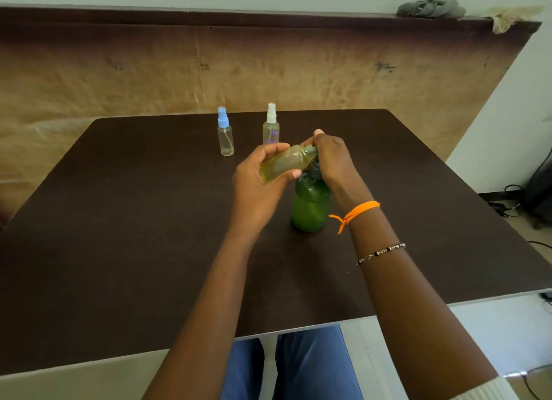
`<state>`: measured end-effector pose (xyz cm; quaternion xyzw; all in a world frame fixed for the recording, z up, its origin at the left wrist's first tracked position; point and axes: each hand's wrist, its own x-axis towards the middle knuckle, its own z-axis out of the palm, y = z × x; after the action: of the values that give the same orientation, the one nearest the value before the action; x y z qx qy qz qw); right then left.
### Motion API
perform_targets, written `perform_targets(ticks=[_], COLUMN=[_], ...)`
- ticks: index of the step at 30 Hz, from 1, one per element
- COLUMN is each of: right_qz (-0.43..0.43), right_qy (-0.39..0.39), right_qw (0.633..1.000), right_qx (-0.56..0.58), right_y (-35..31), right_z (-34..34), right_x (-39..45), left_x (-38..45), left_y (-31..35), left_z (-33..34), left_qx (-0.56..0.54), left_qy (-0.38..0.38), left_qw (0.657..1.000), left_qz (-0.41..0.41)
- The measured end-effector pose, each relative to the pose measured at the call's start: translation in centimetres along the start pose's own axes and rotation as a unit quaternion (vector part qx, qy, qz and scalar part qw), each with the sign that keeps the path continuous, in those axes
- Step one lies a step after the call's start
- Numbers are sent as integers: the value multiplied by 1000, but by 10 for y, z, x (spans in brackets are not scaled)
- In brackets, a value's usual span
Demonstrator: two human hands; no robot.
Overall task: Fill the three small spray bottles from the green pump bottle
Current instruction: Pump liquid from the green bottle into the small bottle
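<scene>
head view: right hand (331, 157) hides green pump bottle's (310, 208) head, perhaps pressing.

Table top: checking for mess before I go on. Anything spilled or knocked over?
No spill shows on the table. Both spray bottles and the green pump bottle stand upright.

No text, label, brand, number or sign can be read anywhere. The green pump bottle (310, 208) and the small spray bottles show bare, unprinted plastic. A few dark scribbled marks stand on the brown board (268, 71) behind the tabletop (119, 220), but they are too faint and blurred to make out as letters or digits.
</scene>
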<state>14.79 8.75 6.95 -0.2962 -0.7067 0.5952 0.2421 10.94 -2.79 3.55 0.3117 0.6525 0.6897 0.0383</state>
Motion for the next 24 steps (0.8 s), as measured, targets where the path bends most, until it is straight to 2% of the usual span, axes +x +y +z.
perform_targets(ticks=[3, 7, 9, 15, 18, 24], right_qz=[-4, 55, 55, -21, -23, 67], right_qy=[-4, -57, -64, 5, 18, -57], right_qw=[1000, 997, 996, 1000, 999, 996], right_qx=[0, -22, -33, 14, 35, 14], right_y=[0, -6, -8, 4, 7, -4], right_z=[-1, -7, -9, 2, 4, -6], right_x=[-1, -3, -2, 3, 5, 0], left_x=[0, -2, -2, -2, -2, -2], left_y=[0, 2, 3, 0, -1, 4], left_z=[0, -2, -2, -1, -1, -2], left_qx=[-1, -12, -16, -10, -13, -17], left_qy=[0, -5, -5, 3, 1, -3], left_qw=[1000, 1000, 1000, 1000, 1000, 1000], left_qz=[-3, -3, -2, -3, -8, -6])
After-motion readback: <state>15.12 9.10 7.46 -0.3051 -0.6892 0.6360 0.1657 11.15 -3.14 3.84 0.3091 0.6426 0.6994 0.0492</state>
